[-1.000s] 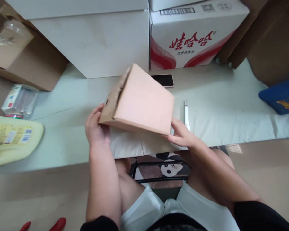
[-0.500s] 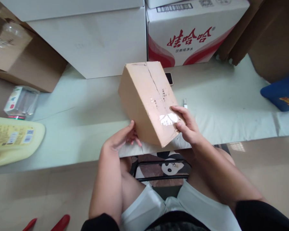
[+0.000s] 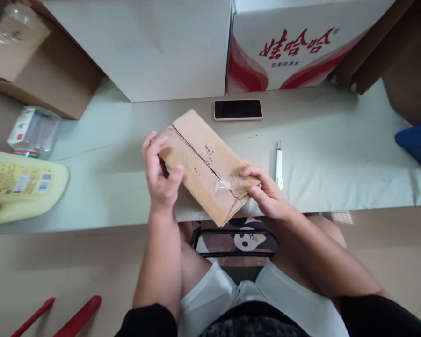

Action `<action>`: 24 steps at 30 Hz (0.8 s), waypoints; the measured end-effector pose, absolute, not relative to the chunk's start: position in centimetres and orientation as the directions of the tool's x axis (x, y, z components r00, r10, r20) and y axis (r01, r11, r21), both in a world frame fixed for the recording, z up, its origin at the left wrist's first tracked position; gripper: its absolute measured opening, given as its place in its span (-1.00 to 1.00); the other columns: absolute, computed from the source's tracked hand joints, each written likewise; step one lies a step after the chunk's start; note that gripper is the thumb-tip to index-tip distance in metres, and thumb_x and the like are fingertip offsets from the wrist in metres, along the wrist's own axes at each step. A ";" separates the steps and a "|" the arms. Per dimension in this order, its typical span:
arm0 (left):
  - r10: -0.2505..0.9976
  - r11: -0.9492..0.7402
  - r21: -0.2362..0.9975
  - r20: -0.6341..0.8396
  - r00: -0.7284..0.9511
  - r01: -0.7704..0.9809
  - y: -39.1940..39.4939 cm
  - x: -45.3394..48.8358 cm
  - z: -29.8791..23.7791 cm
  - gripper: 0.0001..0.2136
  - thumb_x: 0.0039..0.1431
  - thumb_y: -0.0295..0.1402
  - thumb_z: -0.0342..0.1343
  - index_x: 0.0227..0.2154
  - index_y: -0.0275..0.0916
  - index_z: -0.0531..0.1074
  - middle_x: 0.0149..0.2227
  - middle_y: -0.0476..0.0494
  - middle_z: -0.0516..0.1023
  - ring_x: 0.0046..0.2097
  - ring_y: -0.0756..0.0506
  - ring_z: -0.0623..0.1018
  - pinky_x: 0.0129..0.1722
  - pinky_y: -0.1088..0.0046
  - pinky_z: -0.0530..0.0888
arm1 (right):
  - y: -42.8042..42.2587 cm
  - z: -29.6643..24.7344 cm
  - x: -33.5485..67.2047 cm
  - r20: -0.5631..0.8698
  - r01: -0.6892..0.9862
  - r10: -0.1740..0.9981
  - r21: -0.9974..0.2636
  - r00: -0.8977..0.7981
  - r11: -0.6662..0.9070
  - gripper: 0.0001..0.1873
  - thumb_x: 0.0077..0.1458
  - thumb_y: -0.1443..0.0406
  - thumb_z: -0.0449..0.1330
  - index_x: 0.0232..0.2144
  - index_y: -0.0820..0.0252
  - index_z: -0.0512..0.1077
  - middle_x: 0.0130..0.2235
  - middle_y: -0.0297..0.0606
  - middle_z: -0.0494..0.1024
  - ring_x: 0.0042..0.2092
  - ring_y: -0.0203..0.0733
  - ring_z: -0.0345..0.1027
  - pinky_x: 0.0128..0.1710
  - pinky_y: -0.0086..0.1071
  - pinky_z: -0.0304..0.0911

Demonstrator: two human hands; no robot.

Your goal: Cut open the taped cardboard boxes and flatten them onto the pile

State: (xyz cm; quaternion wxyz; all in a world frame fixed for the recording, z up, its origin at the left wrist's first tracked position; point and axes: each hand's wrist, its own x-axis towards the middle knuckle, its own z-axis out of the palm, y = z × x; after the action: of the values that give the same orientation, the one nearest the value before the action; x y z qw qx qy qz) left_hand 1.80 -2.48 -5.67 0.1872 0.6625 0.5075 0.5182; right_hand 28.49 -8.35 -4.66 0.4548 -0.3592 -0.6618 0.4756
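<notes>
A brown cardboard box [image 3: 205,161] is held over the table's front edge, seam side facing up. A dark slit runs along its seam, and clear tape [image 3: 221,185] lies wrinkled near the near end. My left hand [image 3: 163,171] is at the box's left end, fingers curled at the corner and thumb against the lower edge. My right hand [image 3: 264,189] pinches the right corner between thumb and fingers. To the right of that hand lies a white utility knife [image 3: 279,166]. Behind the box rests a phone [image 3: 237,109] with a dark screen.
Large white cartons [image 3: 175,51] and a red-and-white water carton [image 3: 280,51] line the back. At left are a brown carton [image 3: 63,79], a clear bottle [image 3: 38,128] and a yellow jug [image 3: 24,187]. A blue object [image 3: 416,142] sits at the right edge.
The box has turned and tipped so its seam face shows more fully. My left hand moved up from its lower side to the left corner. The phone and knife are now uncovered.
</notes>
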 end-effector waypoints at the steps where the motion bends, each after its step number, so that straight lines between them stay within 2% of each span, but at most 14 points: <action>1: 0.859 -0.425 0.754 0.511 -0.039 0.501 -2.6 2.0 -5.6 -0.42 0.16 0.19 0.03 0.15 0.04 0.30 0.34 -0.18 0.20 0.47 -0.32 0.11 0.44 0.02 0.15 | -8.4 -4.8 28.4 0.263 0.039 0.908 -0.956 -0.325 0.291 -0.62 0.35 -0.06 0.06 0.03 -0.01 0.35 0.33 -0.12 0.34 0.29 0.00 0.32 0.23 0.00 0.30; 3: 0.847 -0.441 0.753 0.529 -0.051 0.489 -2.7 2.3 -5.5 -0.53 0.15 0.00 0.13 0.10 0.01 0.35 0.29 -0.19 0.25 0.47 -0.33 0.10 0.45 -0.02 0.10 | -8.4 -5.0 28.3 0.255 0.056 0.914 -0.957 -0.316 0.286 -0.59 0.34 -0.09 0.05 0.03 -0.01 0.34 0.32 -0.10 0.35 0.29 0.03 0.32 0.21 0.01 0.31; 8: 0.856 -0.429 0.789 0.510 -0.080 0.441 -2.6 2.6 -5.6 -0.56 0.07 -0.31 0.07 0.07 -0.02 0.37 0.24 -0.18 0.27 0.45 -0.32 0.12 0.44 -0.05 0.10 | -8.1 -5.3 28.2 0.237 0.101 0.925 -0.956 -0.297 0.277 -0.52 0.30 -0.15 0.04 0.01 0.02 0.34 0.28 -0.04 0.38 0.26 0.09 0.35 0.15 0.02 0.35; 14: 0.863 -0.387 0.813 0.486 -0.140 0.436 -2.6 3.3 -5.4 -0.52 -0.09 -0.41 -0.01 -0.02 -0.06 0.40 0.19 -0.16 0.30 0.43 -0.29 0.15 0.44 -0.02 0.12 | -8.2 -5.7 28.2 0.299 0.059 0.905 -0.942 -0.302 0.331 -0.61 0.34 -0.05 0.06 0.06 -0.02 0.34 0.32 -0.10 0.35 0.29 0.04 0.33 0.21 0.01 0.32; 17: 0.862 -0.365 0.824 0.475 -0.176 0.434 -2.7 3.4 -5.4 -0.55 -0.11 -0.41 -0.02 -0.07 -0.08 0.41 0.20 -0.17 0.30 0.41 -0.29 0.16 0.42 0.00 0.18 | -8.3 -5.6 28.4 0.300 0.109 0.907 -0.933 -0.296 0.344 -0.47 0.30 -0.12 0.08 0.17 -0.05 0.31 0.28 -0.10 0.40 0.27 0.07 0.34 0.21 0.02 0.33; 19: 0.853 -0.376 0.833 0.482 -0.200 0.407 -2.7 3.3 -5.5 -0.58 -0.12 -0.41 -0.02 -0.11 -0.09 0.42 0.21 -0.17 0.29 0.41 -0.29 0.18 0.39 0.01 0.23 | -8.2 -5.3 28.9 0.330 0.187 0.912 -0.907 -0.243 0.378 -0.40 0.30 -0.17 0.00 0.20 -0.04 0.31 0.20 -0.11 0.47 0.22 0.07 0.38 0.19 0.04 0.35; 21: 0.843 -0.397 0.837 0.495 -0.212 0.376 -2.7 3.2 -5.6 -0.61 -0.11 -0.43 -0.01 -0.14 -0.09 0.43 0.20 -0.19 0.30 0.40 -0.29 0.18 0.37 0.00 0.26 | -7.8 -5.0 29.9 0.370 0.370 0.924 -0.849 -0.096 0.378 -0.47 0.31 -0.13 -0.02 0.09 0.00 0.40 0.05 -0.12 0.56 0.11 0.05 0.45 0.12 0.03 0.38; 22: 0.839 -0.408 0.837 0.501 -0.210 0.365 -2.7 3.1 -5.7 -0.61 -0.11 -0.44 0.00 -0.15 -0.09 0.44 0.19 -0.19 0.30 0.40 -0.30 0.18 0.36 -0.01 0.26 | -7.5 -4.9 30.5 0.377 0.496 0.926 -0.805 0.004 0.326 -0.55 0.30 -0.08 0.02 0.01 0.02 0.45 -0.04 -0.13 0.57 0.02 0.03 0.47 0.06 0.01 0.40; 24: 0.838 -0.422 0.833 0.509 -0.196 0.357 -2.7 3.0 -5.7 -0.61 -0.10 -0.46 0.01 -0.15 -0.08 0.44 0.18 -0.19 0.30 0.40 -0.31 0.17 0.36 -0.04 0.24 | -6.7 -4.8 32.1 0.343 0.714 0.923 -0.690 0.177 0.120 -0.66 0.20 0.03 0.16 -0.08 0.05 0.48 -0.13 -0.14 0.55 -0.16 -0.02 0.45 -0.10 -0.04 0.41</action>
State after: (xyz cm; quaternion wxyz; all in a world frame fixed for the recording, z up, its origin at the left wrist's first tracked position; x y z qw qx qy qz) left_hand 3.01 -2.67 -5.72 0.2034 0.6005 0.4975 0.5921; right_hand 32.05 -6.71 -4.79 0.4059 -0.6508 -0.6286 0.1286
